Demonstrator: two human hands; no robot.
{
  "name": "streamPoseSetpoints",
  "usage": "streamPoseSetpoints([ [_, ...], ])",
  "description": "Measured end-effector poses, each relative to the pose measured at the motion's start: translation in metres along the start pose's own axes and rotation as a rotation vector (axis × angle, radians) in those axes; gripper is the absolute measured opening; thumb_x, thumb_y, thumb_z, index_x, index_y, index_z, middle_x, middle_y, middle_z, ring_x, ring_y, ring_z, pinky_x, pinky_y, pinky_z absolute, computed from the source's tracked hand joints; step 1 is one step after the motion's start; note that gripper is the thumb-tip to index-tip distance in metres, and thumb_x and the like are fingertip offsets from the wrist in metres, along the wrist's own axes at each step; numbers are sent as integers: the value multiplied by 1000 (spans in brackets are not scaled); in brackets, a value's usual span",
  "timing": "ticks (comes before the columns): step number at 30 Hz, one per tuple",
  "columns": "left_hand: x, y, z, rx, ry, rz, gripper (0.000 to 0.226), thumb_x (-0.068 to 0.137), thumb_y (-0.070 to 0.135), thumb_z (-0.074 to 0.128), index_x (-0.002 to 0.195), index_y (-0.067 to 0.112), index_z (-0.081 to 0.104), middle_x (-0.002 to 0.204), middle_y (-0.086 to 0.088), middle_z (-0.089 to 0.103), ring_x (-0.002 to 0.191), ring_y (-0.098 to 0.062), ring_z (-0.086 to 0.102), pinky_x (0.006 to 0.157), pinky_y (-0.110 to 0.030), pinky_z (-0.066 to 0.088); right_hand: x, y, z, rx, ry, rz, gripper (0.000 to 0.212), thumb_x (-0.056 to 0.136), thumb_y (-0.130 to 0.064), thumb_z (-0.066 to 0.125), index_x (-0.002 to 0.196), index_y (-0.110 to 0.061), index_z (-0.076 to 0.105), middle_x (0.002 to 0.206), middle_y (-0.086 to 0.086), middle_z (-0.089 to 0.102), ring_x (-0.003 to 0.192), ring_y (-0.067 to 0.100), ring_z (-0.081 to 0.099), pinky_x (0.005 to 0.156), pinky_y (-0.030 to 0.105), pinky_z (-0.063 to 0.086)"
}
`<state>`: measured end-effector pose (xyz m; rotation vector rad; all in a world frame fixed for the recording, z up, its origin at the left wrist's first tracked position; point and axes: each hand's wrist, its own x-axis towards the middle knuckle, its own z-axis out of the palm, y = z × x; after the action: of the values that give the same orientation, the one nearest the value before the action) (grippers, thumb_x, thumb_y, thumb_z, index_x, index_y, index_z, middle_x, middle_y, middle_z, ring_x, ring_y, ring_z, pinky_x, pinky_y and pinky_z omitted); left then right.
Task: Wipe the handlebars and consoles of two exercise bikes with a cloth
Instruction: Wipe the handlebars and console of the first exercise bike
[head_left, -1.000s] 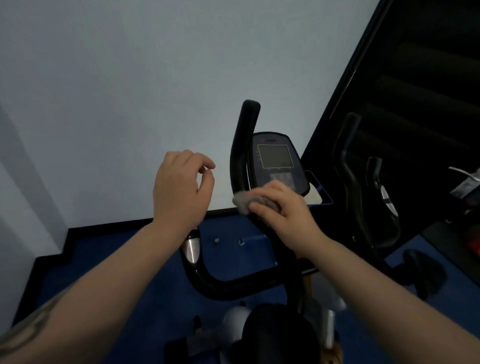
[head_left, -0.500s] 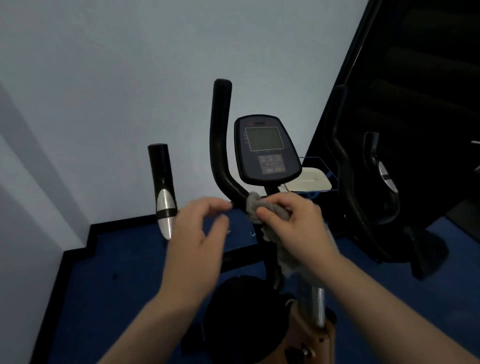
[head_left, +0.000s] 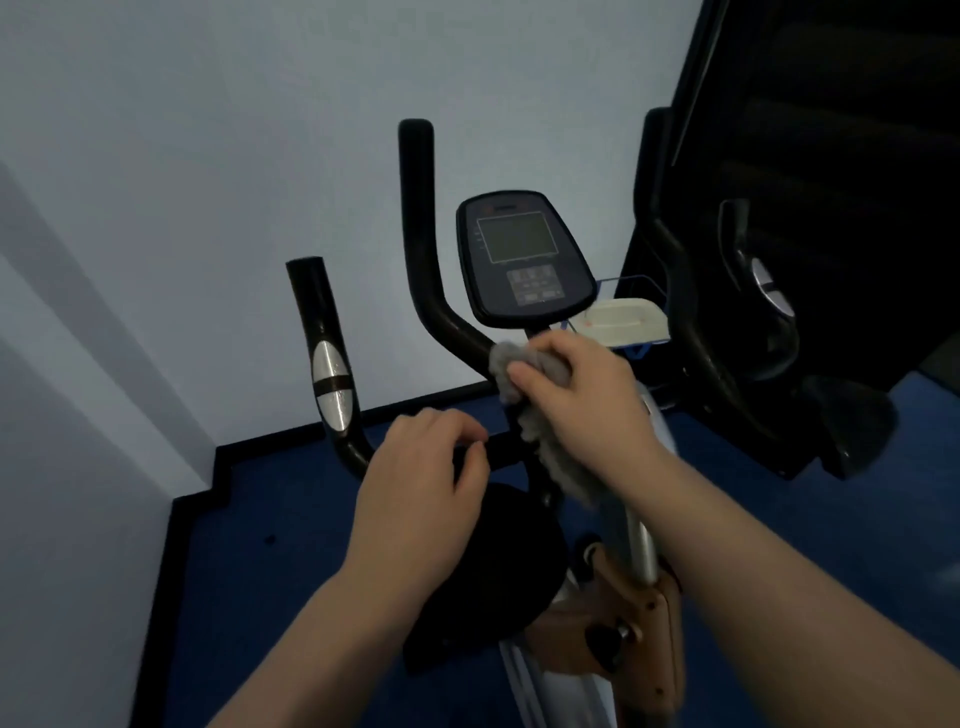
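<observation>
Left of centre, the left hand (head_left: 421, 499) is loosely curled over the crossbar (head_left: 501, 449), grip unclear. At centre right, the cloth (head_left: 524, 395) is grasped by the right hand (head_left: 582, 400) against the handlebar (head_left: 431, 291); it is best wrapped fully and drawn upward.

Dim, bluish room light, pale wall (head_left: 218, 156) brightest at upper left with soft diagonal shadow bands at the left edge, right side falling into near black, faint sheen on the console (head_left: 524, 260) screen, overall soft focus, wide-angle bending at the edges.
</observation>
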<state>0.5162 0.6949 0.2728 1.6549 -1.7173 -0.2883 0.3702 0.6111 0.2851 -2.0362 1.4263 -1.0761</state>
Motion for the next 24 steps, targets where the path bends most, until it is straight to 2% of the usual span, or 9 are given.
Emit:
streamPoseSetpoints([
  [3, -2, 1, -1, 34, -45, 53, 12, 92, 25, 53, 99, 29, 63, 92, 17, 55, 89, -2, 44, 76, -23, 41, -15, 6, 9, 193, 71, 63, 9, 89, -30, 61, 86, -22, 57, 80, -2, 63, 79, 16, 61, 71, 40, 51],
  [6, -4, -1, -3, -23, -93, 56, 13, 93, 25, 53, 100, 31, 63, 94, 19, 55, 93, -1, 45, 81, -25, 43, -79, 15, 20, 279, 143, 44, 3, 90, -25, 61, 88, -23, 61, 84, -9, 63, 83, 9, 61, 71, 27, 49],
  [11, -3, -2, -4, -63, -141, 71, 16, 95, 22, 51, 103, 29, 63, 96, 18, 55, 96, -3, 47, 84, -26, 42, -83, 14, -7, 232, -3, 75, 7, 89, -26, 62, 89, -20, 66, 85, -7, 66, 86, 11, 62, 76, 26, 50],
  [14, -3, -4, -2, -72, -124, 82, 16, 94, 20, 53, 102, 29, 63, 95, 19, 55, 95, -3, 48, 84, -27, 42, -70, 5, 1, 357, 170, 192, 5, 90, -15, 62, 91, -12, 65, 88, 1, 67, 87, 14, 63, 80, 33, 52],
  [16, -3, -4, -2, -97, -122, 76, 17, 94, 19, 53, 102, 31, 63, 94, 21, 54, 95, -2, 48, 84, -25, 42, -93, 2, 20, 448, 272, 215, 4, 90, -9, 61, 90, -10, 65, 86, 1, 67, 84, 14, 64, 76, 27, 52],
  [19, -2, -4, -1, -121, -111, 73, 18, 93, 18, 54, 102, 32, 62, 93, 21, 54, 94, -1, 48, 82, -25, 44, -126, 1, 21, 507, 184, 223, 10, 90, -6, 59, 88, -13, 66, 80, -2, 66, 78, 9, 62, 71, 18, 48],
  [21, -2, -4, -1, -90, -124, 95, 19, 92, 17, 55, 104, 30, 63, 95, 20, 55, 95, -3, 49, 83, -28, 45, -121, 5, 6, 380, 114, 204, 7, 89, -13, 62, 88, -18, 67, 83, -5, 67, 81, 7, 63, 72, 22, 50],
  [22, -2, -4, -2, -73, -123, 106, 20, 91, 16, 56, 105, 29, 62, 97, 19, 56, 97, -4, 50, 85, -29, 45, -112, 6, -2, 302, 155, 203, 5, 88, -20, 64, 88, -22, 68, 85, -8, 67, 83, 7, 63, 74, 26, 51],
  [24, 0, -4, -2, -39, -122, 125, 24, 90, 15, 57, 110, 27, 62, 109, 16, 58, 107, -6, 50, 93, -29, 42, -86, 9, -15, 95, 380, 257, 9, 85, -35, 64, 90, -30, 69, 86, -13, 65, 88, 5, 59, 76, 32, 48],
])
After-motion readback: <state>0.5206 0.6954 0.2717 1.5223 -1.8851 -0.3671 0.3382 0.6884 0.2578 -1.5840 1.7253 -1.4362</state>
